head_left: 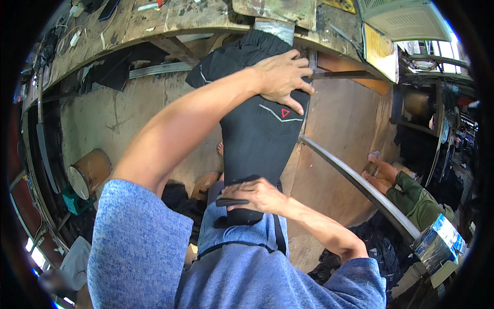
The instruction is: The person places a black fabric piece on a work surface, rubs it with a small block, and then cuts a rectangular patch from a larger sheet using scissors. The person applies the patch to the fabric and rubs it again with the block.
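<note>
Two hands work one black garment (257, 139) with a pale stitched line and small red triangle, hanging below the scuffed wooden bench (170, 20). Left hand (282, 78) spreads flat on it; right hand (254, 195) pinches its lower end. Beneath lies bare concrete floor (108, 121).

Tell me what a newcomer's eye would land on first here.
The black trousers hang down the middle from the wooden workbench. The left hand presses flat on their upper part, and the right hand grips the lower end. At the right, another person's green sleeve reaches in beside a slanting metal rail.
</note>
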The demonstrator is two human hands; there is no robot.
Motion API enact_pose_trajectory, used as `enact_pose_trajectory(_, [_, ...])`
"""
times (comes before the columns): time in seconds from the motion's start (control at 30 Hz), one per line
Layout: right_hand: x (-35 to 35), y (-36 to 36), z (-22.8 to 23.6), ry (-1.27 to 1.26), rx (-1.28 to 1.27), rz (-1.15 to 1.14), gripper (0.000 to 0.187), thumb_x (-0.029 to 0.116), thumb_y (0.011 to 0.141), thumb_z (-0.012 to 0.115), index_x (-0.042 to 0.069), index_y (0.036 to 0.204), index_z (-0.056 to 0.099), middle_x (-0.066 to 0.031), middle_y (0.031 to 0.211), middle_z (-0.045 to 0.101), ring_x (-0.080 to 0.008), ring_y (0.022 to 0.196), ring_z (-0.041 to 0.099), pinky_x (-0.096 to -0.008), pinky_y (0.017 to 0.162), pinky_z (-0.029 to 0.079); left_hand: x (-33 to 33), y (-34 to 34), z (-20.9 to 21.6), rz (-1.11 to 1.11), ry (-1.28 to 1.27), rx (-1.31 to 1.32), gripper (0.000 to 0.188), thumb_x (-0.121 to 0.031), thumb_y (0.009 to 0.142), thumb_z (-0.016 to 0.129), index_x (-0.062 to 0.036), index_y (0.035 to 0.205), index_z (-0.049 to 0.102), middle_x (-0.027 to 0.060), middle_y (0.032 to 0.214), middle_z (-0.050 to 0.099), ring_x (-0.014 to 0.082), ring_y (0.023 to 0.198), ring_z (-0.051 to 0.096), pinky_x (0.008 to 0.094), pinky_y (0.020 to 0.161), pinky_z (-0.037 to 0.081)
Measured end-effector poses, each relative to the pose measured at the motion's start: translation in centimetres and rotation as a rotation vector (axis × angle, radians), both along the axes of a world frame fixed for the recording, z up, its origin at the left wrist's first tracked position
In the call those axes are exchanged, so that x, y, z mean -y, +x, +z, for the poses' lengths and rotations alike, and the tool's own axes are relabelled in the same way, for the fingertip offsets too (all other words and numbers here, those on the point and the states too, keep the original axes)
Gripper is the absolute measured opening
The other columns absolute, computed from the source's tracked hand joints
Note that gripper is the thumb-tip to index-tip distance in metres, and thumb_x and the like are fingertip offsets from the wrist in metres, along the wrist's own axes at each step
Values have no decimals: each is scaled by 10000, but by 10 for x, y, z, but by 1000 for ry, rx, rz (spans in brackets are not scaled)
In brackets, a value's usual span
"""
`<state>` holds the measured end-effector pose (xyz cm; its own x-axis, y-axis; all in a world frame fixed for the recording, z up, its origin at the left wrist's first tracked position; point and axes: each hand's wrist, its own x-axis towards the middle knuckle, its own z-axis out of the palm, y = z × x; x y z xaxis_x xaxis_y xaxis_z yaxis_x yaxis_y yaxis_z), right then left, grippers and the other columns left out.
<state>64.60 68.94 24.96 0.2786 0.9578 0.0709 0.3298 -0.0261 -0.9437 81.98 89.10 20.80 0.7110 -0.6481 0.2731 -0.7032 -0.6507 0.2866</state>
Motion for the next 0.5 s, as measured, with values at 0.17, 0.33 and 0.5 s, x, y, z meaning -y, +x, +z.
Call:
enact_pose_trajectory(0.17, [10, 21, -25, -54, 296, -279, 490, 115, 752, 890, 29, 1217, 761, -121, 1286, 762, -285, 1236, 720, -451, 1130, 549, 1, -1, -3, -13, -5, 2, 648, -748, 880, 651, -240, 1267, 762, 62, 1180, 665, 259, 1237, 548, 453, 1085, 402])
enact_pose_trajectory(0.33, [39, -25, -10, -78, -43, -32, 405, 310, 866, 856, 94, 1198, 772, -102, 1193, 792, -269, 1130, 759, -417, 1074, 589, 2, -3, -1, 6, -18, 25, 643, -759, 902, 625, -257, 1280, 762, 83, 1202, 665, 276, 1261, 553, 473, 1127, 396])
enact_pose_trajectory(0.5, [35, 34, -6, -11, 133, -131, 376, 286, 885, 827, 74, 1191, 775, -125, 1218, 780, -284, 1143, 755, -429, 1019, 599, 4, -4, 3, 26, 41, -16, 646, -757, 905, 627, -256, 1290, 763, 106, 1214, 665, 287, 1262, 560, 483, 1141, 383])
